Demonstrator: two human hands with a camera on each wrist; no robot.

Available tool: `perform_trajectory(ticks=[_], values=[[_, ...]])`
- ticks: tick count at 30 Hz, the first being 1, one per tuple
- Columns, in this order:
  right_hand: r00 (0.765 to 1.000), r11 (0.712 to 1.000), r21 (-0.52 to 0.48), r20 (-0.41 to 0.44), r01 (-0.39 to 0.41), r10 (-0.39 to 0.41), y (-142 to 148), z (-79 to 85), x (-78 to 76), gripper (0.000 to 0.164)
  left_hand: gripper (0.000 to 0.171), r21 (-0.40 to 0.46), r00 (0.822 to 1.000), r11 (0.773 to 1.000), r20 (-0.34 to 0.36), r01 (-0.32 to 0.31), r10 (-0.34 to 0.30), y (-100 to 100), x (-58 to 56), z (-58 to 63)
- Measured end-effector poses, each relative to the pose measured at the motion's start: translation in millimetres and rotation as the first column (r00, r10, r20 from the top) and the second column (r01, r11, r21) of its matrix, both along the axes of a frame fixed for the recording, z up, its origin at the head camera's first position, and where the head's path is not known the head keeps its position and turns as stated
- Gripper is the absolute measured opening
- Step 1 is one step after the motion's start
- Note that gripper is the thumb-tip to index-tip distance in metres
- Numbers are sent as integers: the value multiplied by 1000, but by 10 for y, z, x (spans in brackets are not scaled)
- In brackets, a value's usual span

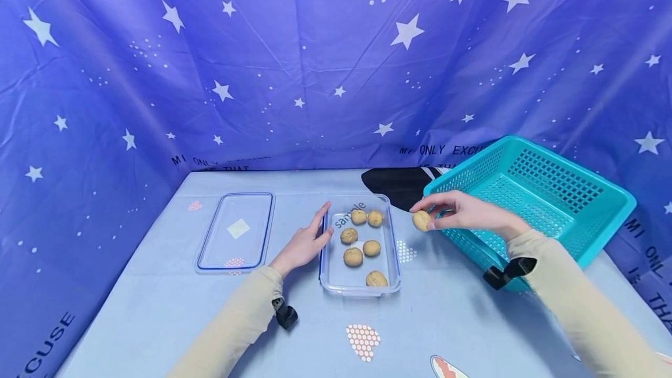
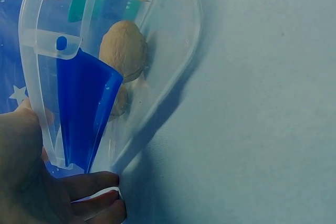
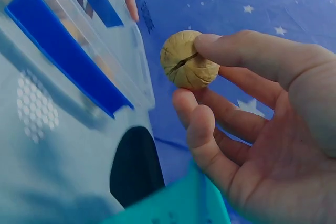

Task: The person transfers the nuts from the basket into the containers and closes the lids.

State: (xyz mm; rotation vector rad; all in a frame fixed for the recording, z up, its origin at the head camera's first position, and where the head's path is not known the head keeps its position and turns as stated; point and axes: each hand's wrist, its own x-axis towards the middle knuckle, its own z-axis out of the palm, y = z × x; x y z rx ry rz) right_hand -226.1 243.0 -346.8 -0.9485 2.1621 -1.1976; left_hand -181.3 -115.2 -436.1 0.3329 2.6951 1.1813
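A walnut (image 1: 421, 220) is pinched between the thumb and fingers of my right hand (image 1: 462, 212), held up between the clear container and the teal basket. The right wrist view shows the walnut (image 3: 190, 59) close up, its dark seam facing the camera. My left hand (image 1: 301, 247) rests against the left side of the clear plastic container (image 1: 362, 291), index finger extended along the rim. In the left wrist view, the fingers (image 2: 94, 184) lie by the container's wall, near a blue side clip (image 2: 86, 108). Several walnuts (image 1: 353, 256) lie spread on the container's floor.
The teal perforated basket (image 1: 609, 191) stands at the right, under my right forearm. A clear lid with a blue seal (image 1: 236, 255) lies flat left of the container. Behind the pale tablecloth (image 1: 315, 337) hangs a blue starry curtain (image 1: 336, 45).
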Motion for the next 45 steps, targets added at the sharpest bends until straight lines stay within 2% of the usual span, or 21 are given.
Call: perform_trajectory(ticks=[7,15,18,23,27,30,34,38,41,45], values=[[999,999,9,-6,-39,39,-264,-130,74,38,63,1,1000,1000,-5,3,-3,5,-4,-6],[988,988,-7,2,-153,153,-682,-312,170,36,63,-3,1000,1000,-9,7,-7,-1,-16,-13],[986,986,24,-16,-165,166,-802,-342,212,35,63,-1,1000,1000,-15,7,-7,5,-22,-6],[986,985,78,-46,-154,157,-919,-310,236,38,64,-26,996,999,-91,23,-26,21,-76,-17],[984,984,64,-40,-169,171,-980,-292,168,44,62,-28,987,999,-156,34,-38,20,-126,-33],[982,982,47,-46,-182,185,-1037,-285,94,45,57,3,981,999,-190,33,-31,-15,-140,-52],[981,982,34,-48,-187,188,-1110,-237,26,43,50,69,974,997,-227,19,-3,-136,-169,-62],[983,984,15,-61,-175,176,-1160,-187,-25,38,47,109,964,994,-263,-18,47,-351,-231,-37],[984,987,1,-87,-158,158,-1189,-172,-67,36,46,114,953,991,-287,-65,95,-562,-278,-12],[987,991,-11,-90,-135,133,-1213,-172,-109,34,45,119,944,983,-283,-143,172,-865,-312,36]])
